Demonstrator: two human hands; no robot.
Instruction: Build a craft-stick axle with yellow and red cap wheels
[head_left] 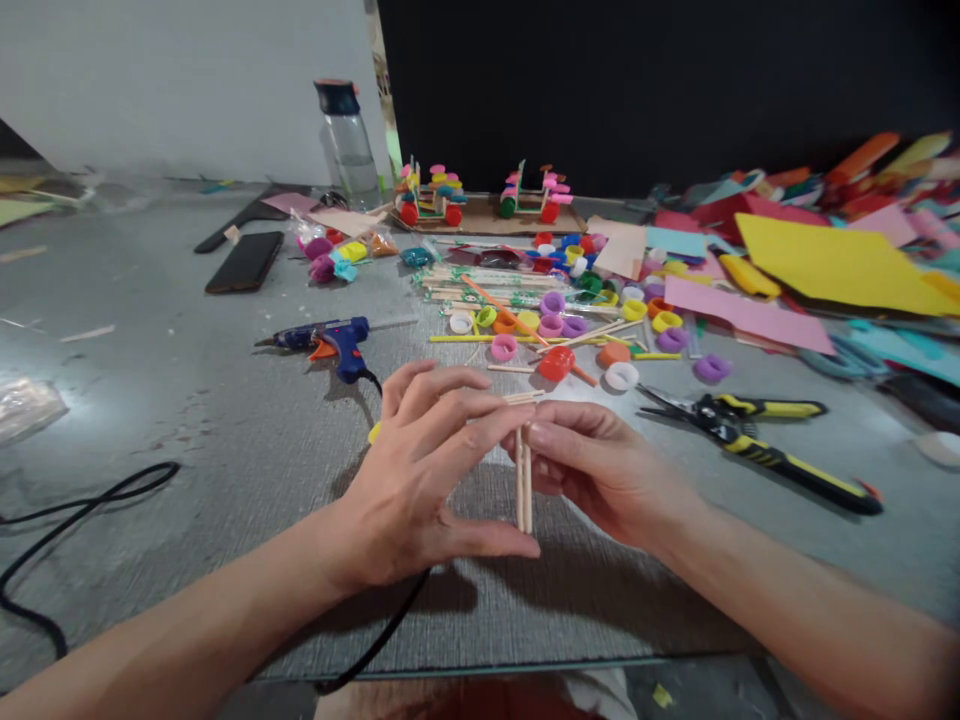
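Short wooden sticks, two of them side by side and upright, are held between my hands above the near part of the table. My left hand spans them, thumb at the lower ends and fingers along the top. At the upper part, my right hand pinches them between thumb and fingers. More pale stick ends point away behind the fingertips; whether they join the upright pair is hidden. Beyond my left hand lies a blue glue gun. Yellow-and-black pliers rest to the right of my right hand.
Coloured bottle caps and wrapped chopsticks spread across the middle. Two small toy cars stand at the back near a water bottle. A phone lies left, coloured paper right. A black cable curls at left.
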